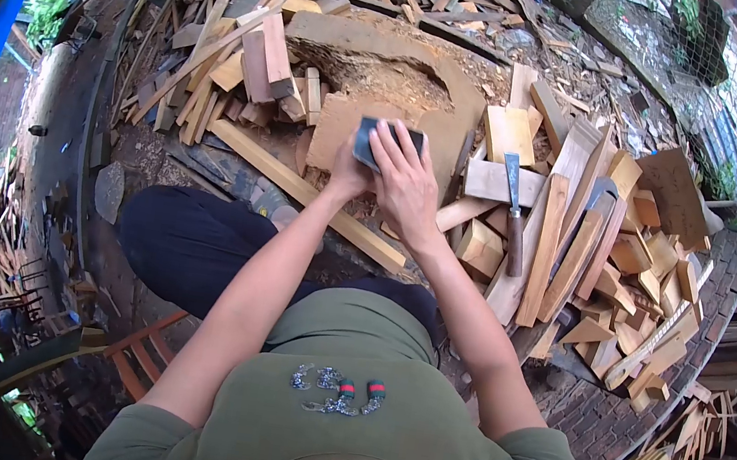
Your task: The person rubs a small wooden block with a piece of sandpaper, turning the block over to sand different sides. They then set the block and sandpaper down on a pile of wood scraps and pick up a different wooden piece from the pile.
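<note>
A small dark flat-topped block [365, 144] is between my two hands, over a worn wooden work block [336, 119]. My left hand [351, 172] wraps round its near left side, fingers closed and partly hidden. My right hand [406, 177] lies over its top and right side, with the fingers pressed on it. On the right, a chisel-like tool [514, 207] with a metal blade and wooden handle rests on pale wood pieces [489, 181].
A long wooden strip [308, 196] lies slantwise before my legs. Cut wood pieces are heaped at the left [265, 63] and right [648, 295]. A curved metal blade [599, 193] lies among the right-hand pieces. Wood scraps cover the ground beyond.
</note>
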